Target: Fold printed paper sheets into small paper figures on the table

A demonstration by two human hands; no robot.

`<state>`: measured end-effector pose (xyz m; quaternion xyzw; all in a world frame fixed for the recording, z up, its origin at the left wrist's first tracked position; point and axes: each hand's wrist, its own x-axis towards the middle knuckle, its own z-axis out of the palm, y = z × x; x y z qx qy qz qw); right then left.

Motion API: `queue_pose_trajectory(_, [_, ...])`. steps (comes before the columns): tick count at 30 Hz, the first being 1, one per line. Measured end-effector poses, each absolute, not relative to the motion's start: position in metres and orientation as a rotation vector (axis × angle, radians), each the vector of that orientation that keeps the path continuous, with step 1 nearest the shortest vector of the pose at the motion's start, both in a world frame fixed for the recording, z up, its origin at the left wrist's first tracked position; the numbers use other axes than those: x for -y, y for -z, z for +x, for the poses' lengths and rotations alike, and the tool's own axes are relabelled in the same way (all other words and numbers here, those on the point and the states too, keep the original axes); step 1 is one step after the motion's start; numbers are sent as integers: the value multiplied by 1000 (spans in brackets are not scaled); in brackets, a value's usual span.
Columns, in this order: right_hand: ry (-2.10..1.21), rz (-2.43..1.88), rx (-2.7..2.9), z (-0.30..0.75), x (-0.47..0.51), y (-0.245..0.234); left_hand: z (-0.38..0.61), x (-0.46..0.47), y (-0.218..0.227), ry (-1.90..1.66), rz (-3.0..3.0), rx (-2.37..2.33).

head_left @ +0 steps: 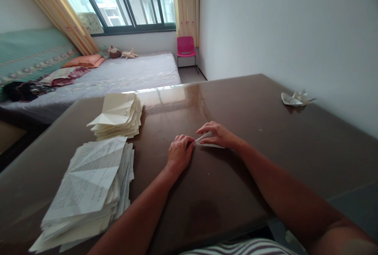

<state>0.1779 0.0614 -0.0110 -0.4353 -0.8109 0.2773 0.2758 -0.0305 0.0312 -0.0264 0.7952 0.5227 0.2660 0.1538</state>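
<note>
A small piece of folded white paper [204, 136] lies low over the brown table [236, 192], in front of my body. My left hand [180, 153] rests on the tabletop and pinches the paper's left, pointed end. From the other side my right hand [221, 134] bends its thumb and fingers around the raised flap. Part of the paper is hidden behind the right fingers. To the left of my hands sits a stack of creased sheets with writing [85, 176]. Beyond it stands another stack of cream, lined sheets [118, 109], also creased.
Folded paper pieces [295, 98] lie at the table's far right, near the white wall [289, 22]. Past the table are a bed [141, 67], a pink chair [186, 47] by the curtain, and a clock [91, 23] under the window.
</note>
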Motion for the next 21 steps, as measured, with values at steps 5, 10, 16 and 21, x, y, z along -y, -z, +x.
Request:
queue_pose_trajectory(5, [-376,-1112,2365,167,-56,10,-29,-29,24,-692,2315,-1512])
queue_pose_trajectory(10, [-345,-1129,2391,165,-55,9,-27,-28,20,-658,2295,-1544])
queue_pose_trajectory(16, [-541,-1109,2345,165,-60,15,-28,-27,19,-640,2311,-1538])
queue_pose_trajectory(21, [-576,-1114,2360,168,-62,19,-28,-27,21,-639,2324,-1537])
